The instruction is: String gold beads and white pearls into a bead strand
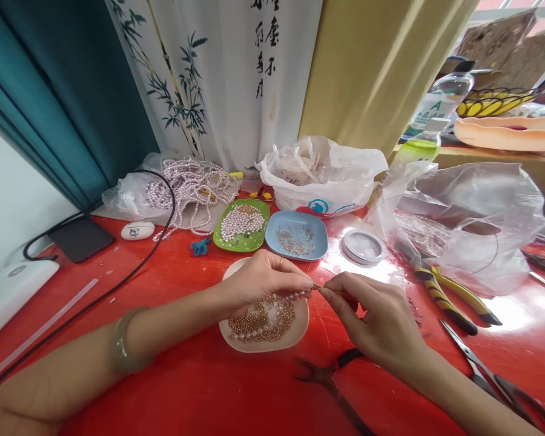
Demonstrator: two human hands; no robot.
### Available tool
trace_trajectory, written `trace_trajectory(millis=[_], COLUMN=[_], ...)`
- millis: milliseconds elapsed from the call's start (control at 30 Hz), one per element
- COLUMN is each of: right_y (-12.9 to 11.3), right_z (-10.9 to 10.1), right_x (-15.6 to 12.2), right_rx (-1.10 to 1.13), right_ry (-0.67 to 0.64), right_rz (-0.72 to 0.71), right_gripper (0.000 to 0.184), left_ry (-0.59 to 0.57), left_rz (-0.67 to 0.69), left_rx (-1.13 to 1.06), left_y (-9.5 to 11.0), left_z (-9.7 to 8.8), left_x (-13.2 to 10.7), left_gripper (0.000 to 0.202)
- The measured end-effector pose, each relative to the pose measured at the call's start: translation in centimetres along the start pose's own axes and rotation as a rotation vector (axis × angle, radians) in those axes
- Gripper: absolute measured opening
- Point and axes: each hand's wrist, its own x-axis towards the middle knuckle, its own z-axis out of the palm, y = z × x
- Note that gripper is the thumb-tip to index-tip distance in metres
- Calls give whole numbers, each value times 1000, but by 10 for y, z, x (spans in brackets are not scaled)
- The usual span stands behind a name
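Observation:
My left hand (pixel 272 275), a jade-coloured bangle on its wrist, is closed in a pinch on a strand of small pearly beads (pixel 295 295). The strand hangs over a pale plate (pixel 304 327) heaped with gold and white beads (pixel 263 321). Almost touching it, my right hand (pixel 372 303) is closed too, thumb and forefinger pinched on something thin. Its fingers hide most of that, so I cannot tell its kind. Dark-jawed pliers (pixel 327 375) lie on the red table below the right hand.
Behind the hands sit a green dish (pixel 241 225) of white beads and a blue dish (pixel 318 233) of small metal pieces. Yellow-black pliers (pixel 454 297) and scissors (pixel 485 375) lie at right. Plastic bags (pixel 327 181) line the back; a black cable (pixel 136 275) crosses the left.

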Motion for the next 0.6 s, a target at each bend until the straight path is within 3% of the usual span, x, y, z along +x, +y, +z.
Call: trace_trajectory(millis=[367,600], right_y=[-5,-3], right_z=[6,13], right_x=[-1,-7], right_rx=[4,-8], right_ry=[34,84], right_rz=[86,69], right_gripper=[22,18], left_ry=[51,34], left_rz=[15,-15], left_rx=[116,107], left_y=[3,3], left_z=[-1,0], left_x=[-1,-1], left_gripper=[8,9])
